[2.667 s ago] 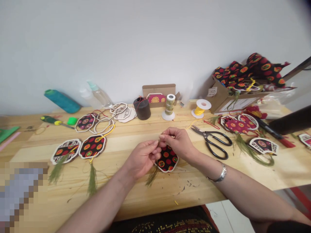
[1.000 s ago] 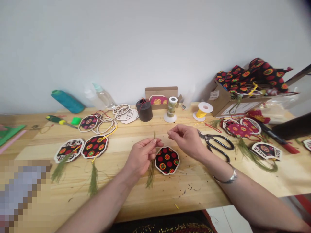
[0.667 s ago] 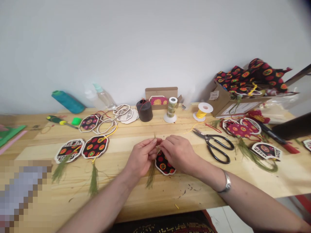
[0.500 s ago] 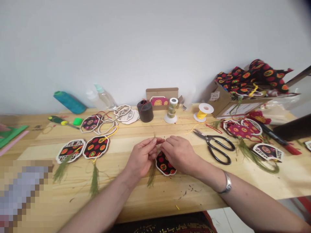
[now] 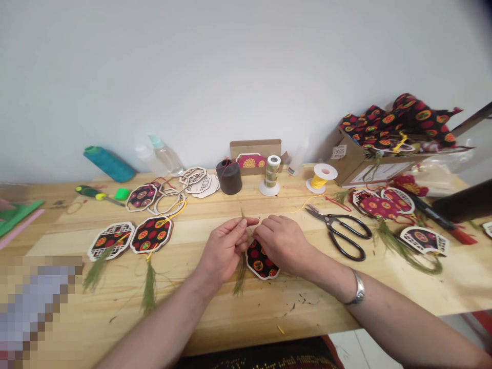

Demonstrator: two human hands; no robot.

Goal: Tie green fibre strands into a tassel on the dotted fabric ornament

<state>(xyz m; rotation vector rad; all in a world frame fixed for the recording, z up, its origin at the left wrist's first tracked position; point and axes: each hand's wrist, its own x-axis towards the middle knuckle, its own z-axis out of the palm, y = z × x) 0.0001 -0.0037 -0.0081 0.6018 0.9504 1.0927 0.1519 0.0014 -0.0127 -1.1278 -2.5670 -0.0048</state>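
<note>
My left hand (image 5: 229, 243) is closed in a pinch on a green thread tassel (image 5: 240, 279); its loose strands hang below the fingers and a short tuft sticks up above the thumb. Close against it, my right hand (image 5: 282, 244) is closed too, fingers bent down toward the tassel's top. What its fingertips pinch is hidden, perhaps a fine thread. Under the right hand lies a scalloped ornament (image 5: 263, 262) of black flowered fabric with a pale wooden rim, partly covered. Black-handled scissors (image 5: 342, 231) rest open to the right.
Two finished-looking ornaments with tassels (image 5: 151, 234) lie left. Along the wall stand a teal thread cone (image 5: 109, 164), a black thread spool (image 5: 229, 178), a green ribbon spool (image 5: 272, 174) and a yellow cord spool (image 5: 322, 177). A cardboard box (image 5: 369, 166) of fabric stands right. More ornaments (image 5: 423, 241) lie beside it.
Both hands stay almost where they were, pinching close together. The tuft above my left thumb leans slightly more to the left. Otherwise the view has only shifted a little.
</note>
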